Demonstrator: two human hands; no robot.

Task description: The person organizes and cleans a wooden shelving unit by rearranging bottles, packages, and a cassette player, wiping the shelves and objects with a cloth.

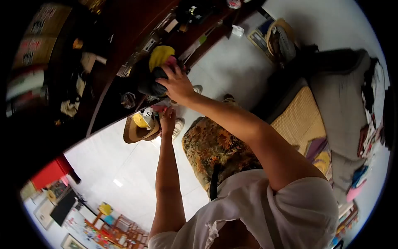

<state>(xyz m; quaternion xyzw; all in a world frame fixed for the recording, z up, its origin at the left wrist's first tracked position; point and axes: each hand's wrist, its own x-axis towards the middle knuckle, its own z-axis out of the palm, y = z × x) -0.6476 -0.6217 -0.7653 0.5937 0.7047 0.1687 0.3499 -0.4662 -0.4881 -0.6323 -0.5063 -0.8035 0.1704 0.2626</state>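
Observation:
My right hand [179,86] is closed around a dark bundle [151,81] that looks like cloth or caps, at the edge of a dark wooden shelf or table [114,89]. A yellow piece [161,57] and a bit of pink show beside its fingers. Lower down, my left hand [167,119] has its fingers bent together at a small reddish thing, too small to make out. Just left of that hand, a woven bag [133,133] holds something yellow [140,120] and a white item with dark lettering.
A clear round container [128,100] stands near the shelf edge. Shoes [178,128] are on the pale floor. A flowered cushion or cloth [219,145] lies by my lap, with a grey sofa [338,103] and woven mat [299,118] to the right. Cartons are at upper left.

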